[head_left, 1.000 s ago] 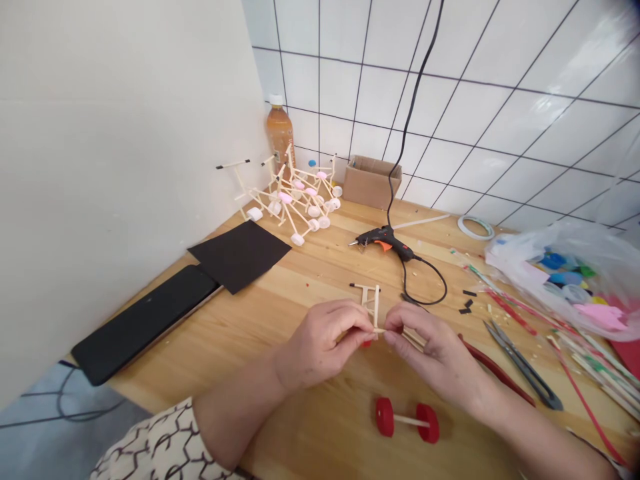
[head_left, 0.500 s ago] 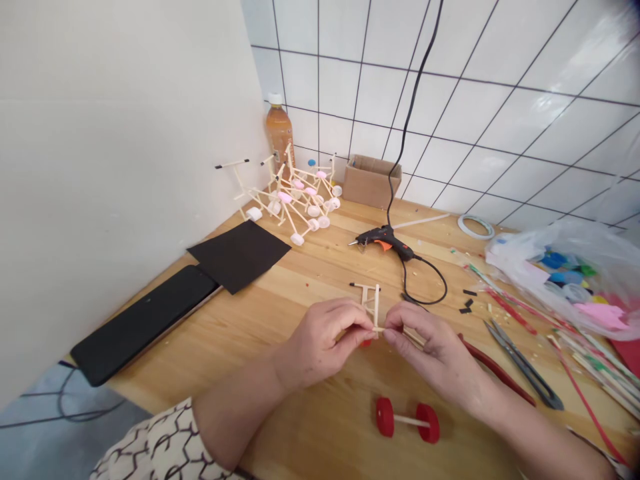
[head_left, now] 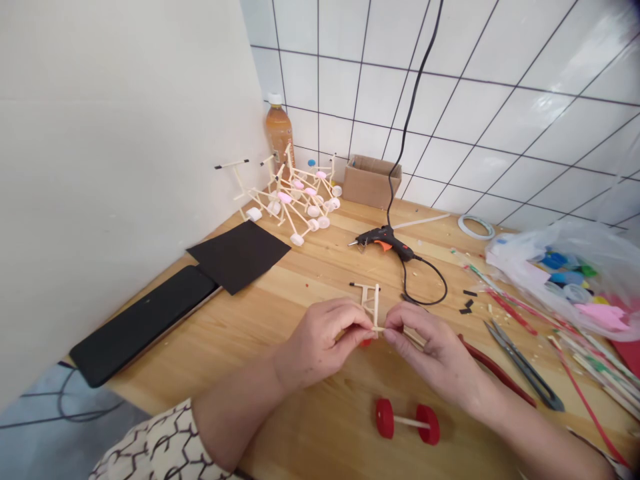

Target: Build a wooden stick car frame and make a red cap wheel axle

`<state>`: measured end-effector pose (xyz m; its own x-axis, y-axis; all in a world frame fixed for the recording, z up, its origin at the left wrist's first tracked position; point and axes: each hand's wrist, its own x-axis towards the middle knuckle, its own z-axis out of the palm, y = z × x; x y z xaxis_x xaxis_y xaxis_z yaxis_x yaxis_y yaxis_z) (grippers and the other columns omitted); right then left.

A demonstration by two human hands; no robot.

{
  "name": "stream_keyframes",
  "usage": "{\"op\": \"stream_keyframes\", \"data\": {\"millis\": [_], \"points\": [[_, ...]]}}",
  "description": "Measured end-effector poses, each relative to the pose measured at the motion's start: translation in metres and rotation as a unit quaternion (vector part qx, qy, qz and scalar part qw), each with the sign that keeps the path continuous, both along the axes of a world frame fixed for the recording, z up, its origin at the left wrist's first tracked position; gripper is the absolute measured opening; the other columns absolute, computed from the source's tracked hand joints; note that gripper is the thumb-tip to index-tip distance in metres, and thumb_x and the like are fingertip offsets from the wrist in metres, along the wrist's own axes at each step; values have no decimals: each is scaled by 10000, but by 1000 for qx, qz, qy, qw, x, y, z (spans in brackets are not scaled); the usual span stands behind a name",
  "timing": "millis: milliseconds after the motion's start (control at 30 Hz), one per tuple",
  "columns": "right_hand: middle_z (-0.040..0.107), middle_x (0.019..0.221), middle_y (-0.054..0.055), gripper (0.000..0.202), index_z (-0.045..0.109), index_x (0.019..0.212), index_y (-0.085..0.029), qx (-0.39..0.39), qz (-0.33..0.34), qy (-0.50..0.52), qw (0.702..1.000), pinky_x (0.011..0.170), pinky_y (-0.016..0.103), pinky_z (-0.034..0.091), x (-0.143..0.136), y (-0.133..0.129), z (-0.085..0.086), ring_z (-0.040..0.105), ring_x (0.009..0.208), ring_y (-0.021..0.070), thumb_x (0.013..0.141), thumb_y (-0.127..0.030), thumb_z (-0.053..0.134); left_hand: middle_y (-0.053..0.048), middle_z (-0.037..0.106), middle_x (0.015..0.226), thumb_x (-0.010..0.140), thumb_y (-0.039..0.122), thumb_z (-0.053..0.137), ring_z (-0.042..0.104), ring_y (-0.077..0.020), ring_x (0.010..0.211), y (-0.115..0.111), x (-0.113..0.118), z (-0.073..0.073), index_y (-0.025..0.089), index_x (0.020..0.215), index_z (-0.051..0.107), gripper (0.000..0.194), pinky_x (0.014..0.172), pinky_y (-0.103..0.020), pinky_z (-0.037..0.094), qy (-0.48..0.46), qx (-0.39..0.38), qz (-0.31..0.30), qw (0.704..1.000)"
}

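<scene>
wooden stick frame unmoved, both hands still pinching

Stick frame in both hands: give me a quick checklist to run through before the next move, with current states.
1. Left hand pinching stick frame: ok.
2. Right hand pinching the frame's other side: ok.
3. Red wheel axle lying within reach on table: ok.
4. Glue gun apart from both hands: ok.
5. Joint between the fingertips set: cannot tell.
6. Scissors away from right wrist: ok.

bare forearms, left sleeve white with black geometric line pattern
</scene>
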<state>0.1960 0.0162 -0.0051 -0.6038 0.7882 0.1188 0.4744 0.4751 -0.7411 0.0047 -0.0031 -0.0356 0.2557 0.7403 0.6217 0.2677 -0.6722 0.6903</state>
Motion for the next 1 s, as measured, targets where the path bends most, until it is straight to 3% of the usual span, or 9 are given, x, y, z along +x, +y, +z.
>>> {"op": "stream_keyframes", "data": {"millis": [467,1000], "points": [[544,715,-6,219,499,724,-208,5,1,3,1000,665,273,405,1,0,-3,517,702,137,926,-283,455,-69,667,767,825,82,605,621,-127,719,1,0,0,107,837,614,30,663,-225,499,7,7,14,1000],[553,718,-10,205,523,735,-205,-2,-3,12,1000,682,280,401,0,0,-4,521,707,138,921,-267,463,-102,662,940,844,89,573,626,-158,845,0,-3,-2,119,1039,614,201,747,-273,528,53,31,23,998]]}}
